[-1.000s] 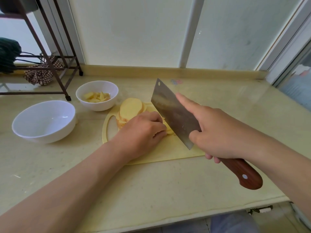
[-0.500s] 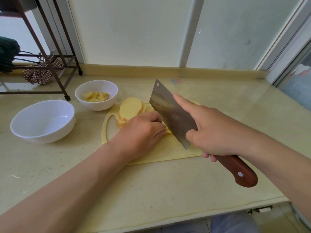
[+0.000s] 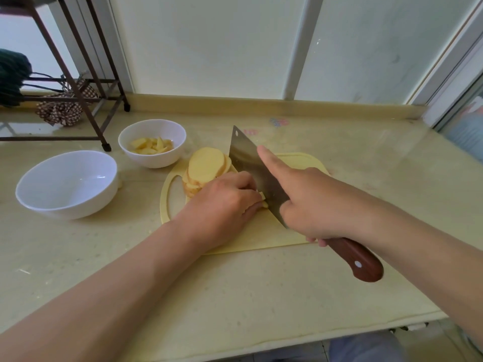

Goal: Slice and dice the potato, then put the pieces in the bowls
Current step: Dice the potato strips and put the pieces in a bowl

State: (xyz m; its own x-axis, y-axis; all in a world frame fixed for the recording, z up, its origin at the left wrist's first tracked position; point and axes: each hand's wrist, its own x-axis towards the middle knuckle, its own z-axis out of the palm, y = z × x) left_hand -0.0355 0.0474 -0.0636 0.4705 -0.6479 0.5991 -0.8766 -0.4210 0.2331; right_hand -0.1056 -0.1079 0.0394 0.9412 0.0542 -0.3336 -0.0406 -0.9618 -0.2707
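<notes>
Right hand (image 3: 318, 202) grips wooden-handled steel cleaver (image 3: 251, 163); left hand (image 3: 222, 205) holds pale yellow potato slices (image 3: 206, 165) (stack toward 11 o'clock).

Only arms and strip of lap in view. Left hand (image 3: 222, 205) bare, back of hand and knuckles showing. Left forearm (image 3: 109, 291) bare along whole visible length, reaching frame at lower left corner. Right hand (image 3: 313, 205) bare. Right forearm (image 3: 418, 236) bare likewise, reaching right edge. Wide lens swells both forearms toward frame edges. Below front edge of counter (image 3: 261, 296), patch of blue-grey fabric (image 3: 366, 346), soft folds; kind of garment cannot tell
</notes>
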